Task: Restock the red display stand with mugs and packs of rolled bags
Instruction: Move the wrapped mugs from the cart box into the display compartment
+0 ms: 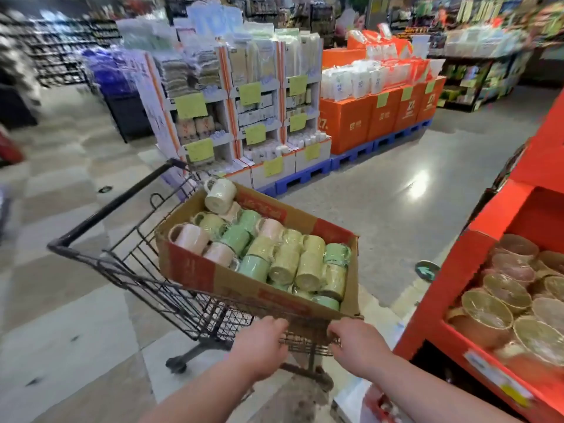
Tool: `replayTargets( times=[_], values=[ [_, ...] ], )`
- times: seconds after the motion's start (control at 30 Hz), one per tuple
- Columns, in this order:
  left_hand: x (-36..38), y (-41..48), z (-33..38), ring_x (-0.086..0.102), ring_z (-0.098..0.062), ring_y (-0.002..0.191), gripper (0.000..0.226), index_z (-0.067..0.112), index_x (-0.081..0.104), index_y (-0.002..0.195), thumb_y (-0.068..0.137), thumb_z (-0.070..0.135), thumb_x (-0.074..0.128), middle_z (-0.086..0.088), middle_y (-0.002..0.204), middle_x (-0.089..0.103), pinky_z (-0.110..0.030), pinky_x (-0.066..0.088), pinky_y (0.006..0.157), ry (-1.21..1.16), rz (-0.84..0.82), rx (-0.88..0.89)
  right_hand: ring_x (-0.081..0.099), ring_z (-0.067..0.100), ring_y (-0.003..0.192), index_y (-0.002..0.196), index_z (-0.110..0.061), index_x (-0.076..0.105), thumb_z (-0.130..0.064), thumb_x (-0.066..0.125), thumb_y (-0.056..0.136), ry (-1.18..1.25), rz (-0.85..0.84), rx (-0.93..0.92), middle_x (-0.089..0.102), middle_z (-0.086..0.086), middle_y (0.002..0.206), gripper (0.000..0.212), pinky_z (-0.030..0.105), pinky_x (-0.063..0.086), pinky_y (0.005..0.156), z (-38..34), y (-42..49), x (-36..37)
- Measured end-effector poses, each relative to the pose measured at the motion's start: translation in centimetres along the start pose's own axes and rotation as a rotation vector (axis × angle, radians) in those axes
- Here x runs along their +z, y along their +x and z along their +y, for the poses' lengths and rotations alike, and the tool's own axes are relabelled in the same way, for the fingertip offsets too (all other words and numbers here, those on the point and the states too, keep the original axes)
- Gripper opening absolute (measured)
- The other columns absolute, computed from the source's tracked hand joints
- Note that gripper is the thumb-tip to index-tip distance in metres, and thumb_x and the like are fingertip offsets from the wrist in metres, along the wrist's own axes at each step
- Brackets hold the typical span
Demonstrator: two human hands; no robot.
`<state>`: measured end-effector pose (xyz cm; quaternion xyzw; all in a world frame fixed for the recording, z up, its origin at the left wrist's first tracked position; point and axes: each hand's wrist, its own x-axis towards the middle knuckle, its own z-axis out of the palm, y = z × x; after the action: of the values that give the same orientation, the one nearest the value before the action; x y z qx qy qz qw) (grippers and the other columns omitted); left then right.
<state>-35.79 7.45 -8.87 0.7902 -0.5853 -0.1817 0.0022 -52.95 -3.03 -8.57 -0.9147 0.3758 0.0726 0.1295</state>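
The left hand (pixel 259 346) and right hand (pixel 358 346) gripped the cart (pixel 113 205) rim; a jolt could slide the perched box (pixel 195 270) off, toppling the top mug (pixel 219 195).

one black wire shopping cart (pixel 116 203), gripped by two bare hands, a left hand (pixel 259 346) and a right hand (pixel 360 346), carries one open brown-and-red cardboard box (pixel 195 270). in the box about sixteen glossy ceramic mugs show: one cream-white mug (pixel 219 195) on top, three pale pink mugs (pixel 189 238), five mint green mugs (pixel 253 267) and roughly seven pale yellow mugs (pixel 308 271). one red cardboard display stand (pixel 457 285) holds at least eight plastic-wrapped brownish mugs (pixel 488 306), too blurred for an exact count.
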Motion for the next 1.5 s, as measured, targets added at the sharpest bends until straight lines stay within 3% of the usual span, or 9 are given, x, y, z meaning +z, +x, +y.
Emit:
replayTargets(
  times=[0.33,0.73,0.97,1.23,1.33,1.5],
  values=[
    [-1.6,-1.3,-7.9,0.046,-0.020,0.124,0.043,0.023,0.041,0.137,0.095,0.035,0.044,0.002,0.137,0.046,-0.033,0.042,0.097,-0.062,0.062,-0.065,0.054,0.027,0.108,0.111,-0.022,0.060,-0.028,0.046,0.090,-0.001,-0.026,-0.055,0.060,0.003,0.115,0.026,0.033,0.043,0.085,-7.3,2.9,1.0],
    [-3.8,0.3,-12.6,0.047,-0.016,0.124,0.047,0.025,0.040,0.140,0.095,0.035,0.045,0.004,0.137,0.047,-0.033,0.045,0.099,-0.125,0.163,-0.184,0.059,0.016,0.089,0.105,-0.022,0.061,-0.027,0.048,0.091,0.069,-0.054,-0.097,0.063,-0.003,0.100,0.019,0.027,0.050,0.071,-8.8,11.8,-0.9],
    [-6.0,4.9,-14.3,0.051,-0.012,0.116,0.041,0.024,0.046,0.134,0.095,0.033,0.046,0.006,0.129,0.052,-0.026,0.045,0.096,-0.111,0.206,-0.195,0.061,0.018,0.094,0.113,-0.019,0.060,-0.026,0.046,0.092,0.131,-0.102,-0.087,0.064,0.000,0.108,0.026,0.032,0.053,0.080,-8.3,19.1,-1.0],
    [-7.2,12.1,-15.5,0.052,-0.022,0.112,0.043,0.025,0.046,0.133,0.091,0.033,0.044,0.001,0.125,0.054,-0.032,0.043,0.093,-0.012,0.112,-0.243,0.059,0.020,0.087,0.099,-0.022,0.058,-0.024,0.047,0.089,0.184,-0.217,-0.052,0.060,-0.001,0.094,0.016,0.028,0.046,0.068,-5.9,27.2,-0.6],
    [-7.4,14.0,-16.1,0.053,-0.021,0.111,0.045,0.027,0.045,0.136,0.092,0.035,0.044,0.002,0.125,0.054,-0.030,0.043,0.092,-0.010,0.095,-0.261,0.060,0.022,0.097,0.112,-0.021,0.058,-0.027,0.051,0.089,0.250,-0.265,-0.078,0.060,0.001,0.108,0.025,0.032,0.051,0.080,-6.2,29.4,0.2],
    [-7.6,16.1,-16.7,0.055,-0.019,0.111,0.040,0.026,0.051,0.131,0.093,0.037,0.045,0.004,0.124,0.056,-0.027,0.042,0.090,-0.034,0.091,-0.287,0.052,0.025,0.117,0.138,-0.019,0.040,-0.034,0.054,0.092,0.308,-0.374,-0.110,0.045,0.007,0.135,0.050,0.035,0.047,0.093,-6.5,31.8,1.9]
  ],
)
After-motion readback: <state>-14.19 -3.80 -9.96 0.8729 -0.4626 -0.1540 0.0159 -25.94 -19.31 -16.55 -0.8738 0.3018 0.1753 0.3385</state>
